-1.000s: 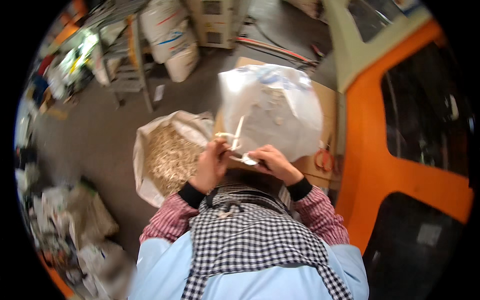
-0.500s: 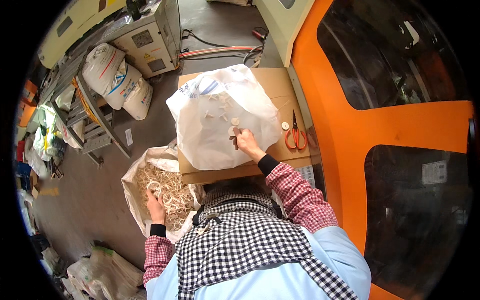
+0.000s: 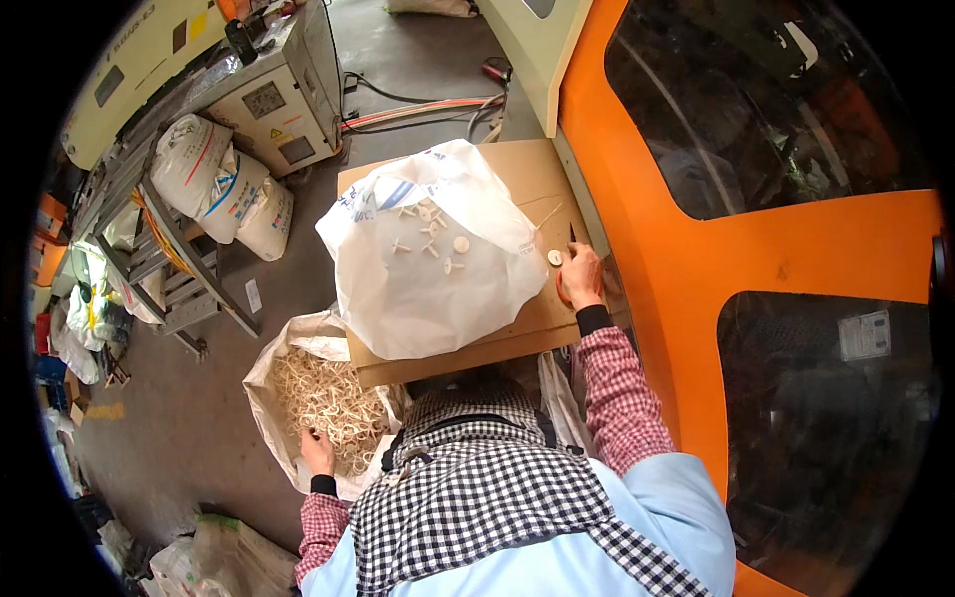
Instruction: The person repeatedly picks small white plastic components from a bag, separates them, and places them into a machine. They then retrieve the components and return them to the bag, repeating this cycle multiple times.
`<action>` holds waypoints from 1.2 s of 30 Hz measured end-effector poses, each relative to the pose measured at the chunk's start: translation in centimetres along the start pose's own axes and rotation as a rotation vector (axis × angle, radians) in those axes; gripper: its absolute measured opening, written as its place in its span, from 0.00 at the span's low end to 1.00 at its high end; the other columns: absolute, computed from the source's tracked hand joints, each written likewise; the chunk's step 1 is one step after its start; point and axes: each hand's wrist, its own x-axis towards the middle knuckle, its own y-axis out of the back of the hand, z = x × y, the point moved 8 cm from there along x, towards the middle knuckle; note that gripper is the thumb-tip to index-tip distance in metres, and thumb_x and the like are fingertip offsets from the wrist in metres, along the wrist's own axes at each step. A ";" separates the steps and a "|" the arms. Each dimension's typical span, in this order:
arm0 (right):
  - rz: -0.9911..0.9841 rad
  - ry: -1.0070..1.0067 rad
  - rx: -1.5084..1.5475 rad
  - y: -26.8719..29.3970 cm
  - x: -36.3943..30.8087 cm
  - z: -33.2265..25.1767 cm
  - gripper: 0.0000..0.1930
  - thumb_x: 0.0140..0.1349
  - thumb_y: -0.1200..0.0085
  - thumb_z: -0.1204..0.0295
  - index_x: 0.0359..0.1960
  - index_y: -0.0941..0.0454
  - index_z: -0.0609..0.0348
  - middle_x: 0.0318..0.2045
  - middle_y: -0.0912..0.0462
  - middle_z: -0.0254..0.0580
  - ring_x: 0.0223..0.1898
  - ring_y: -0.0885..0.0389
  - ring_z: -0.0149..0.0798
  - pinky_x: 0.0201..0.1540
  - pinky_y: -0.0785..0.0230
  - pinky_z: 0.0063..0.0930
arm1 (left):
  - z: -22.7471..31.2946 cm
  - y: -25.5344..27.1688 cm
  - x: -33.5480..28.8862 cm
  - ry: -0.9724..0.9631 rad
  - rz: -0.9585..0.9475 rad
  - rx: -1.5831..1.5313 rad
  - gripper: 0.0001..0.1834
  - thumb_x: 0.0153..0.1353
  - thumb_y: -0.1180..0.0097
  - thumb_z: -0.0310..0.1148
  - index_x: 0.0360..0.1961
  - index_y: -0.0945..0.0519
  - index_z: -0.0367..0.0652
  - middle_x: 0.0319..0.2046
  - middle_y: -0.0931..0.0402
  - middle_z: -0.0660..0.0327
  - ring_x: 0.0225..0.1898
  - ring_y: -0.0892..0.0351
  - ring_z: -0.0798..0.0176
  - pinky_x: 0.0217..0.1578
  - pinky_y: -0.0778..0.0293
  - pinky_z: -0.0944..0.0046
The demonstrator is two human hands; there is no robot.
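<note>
My right hand (image 3: pixel 580 277) is closed over red-handled scissors (image 3: pixel 563 291) at the right edge of the cardboard; most of the scissors is hidden under it. A small round white disc (image 3: pixel 554 258) lies beside its fingertips. My left hand (image 3: pixel 317 453) is low over a white sack (image 3: pixel 261 383) of curly off-white plastic scraps (image 3: pixel 333 403), its fingers loosely apart at the heap with nothing seen in them. On the cardboard sits a translucent white plastic bag (image 3: pixel 428 308). Several small white pieces with round heads and stems (image 3: pixel 430 249) are at the bag, among them a round white one.
Beneath the bag is a flat cardboard surface (image 3: pixel 527 164). An orange machine (image 3: pixel 657 249) with dark windows stands close on the right. To the left are a metal step frame (image 3: pixel 204 269) and stacked white sacks (image 3: pixel 234 189). Cables (image 3: pixel 418 114) cross the floor beyond.
My right hand has moved from the bag, where it held a round white piece, rightward onto the scissors. My left hand has drawn slightly nearer; the whitish piece at its fingers no longer shows there.
</note>
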 end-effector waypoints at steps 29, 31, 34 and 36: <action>0.072 0.822 0.244 13.5 -13.6 -20.6 0.13 0.49 0.44 0.80 0.39 0.26 0.65 0.36 0.23 0.45 0.34 0.24 0.46 0.37 0.29 0.35 | 43.9 -6.4 -9.2 -0.008 -1.060 -1.390 0.18 0.69 0.61 0.40 0.43 0.26 0.34 0.37 0.23 0.59 0.36 0.22 0.67 0.38 0.23 0.68; 0.058 0.869 0.226 13.2 -14.1 -20.6 0.13 0.51 0.45 0.78 0.39 0.26 0.66 0.36 0.23 0.45 0.35 0.24 0.46 0.38 0.30 0.35 | 43.3 -6.3 -9.5 0.012 -1.080 -1.431 0.18 0.69 0.61 0.39 0.42 0.26 0.33 0.37 0.23 0.59 0.37 0.22 0.67 0.39 0.24 0.67; 0.021 0.911 0.224 12.4 -14.9 -20.8 0.12 0.52 0.46 0.77 0.39 0.27 0.66 0.36 0.24 0.45 0.35 0.24 0.46 0.39 0.30 0.36 | 41.8 -6.7 -9.7 0.044 -1.070 -1.456 0.18 0.69 0.61 0.38 0.42 0.27 0.32 0.38 0.24 0.57 0.38 0.23 0.65 0.40 0.24 0.66; -0.010 0.924 0.239 11.8 -15.4 -20.9 0.12 0.52 0.46 0.77 0.39 0.27 0.66 0.36 0.24 0.45 0.35 0.24 0.46 0.39 0.30 0.36 | 40.6 -7.0 -9.7 0.075 -1.032 -1.463 0.18 0.69 0.61 0.38 0.42 0.27 0.32 0.38 0.25 0.57 0.38 0.24 0.64 0.41 0.24 0.65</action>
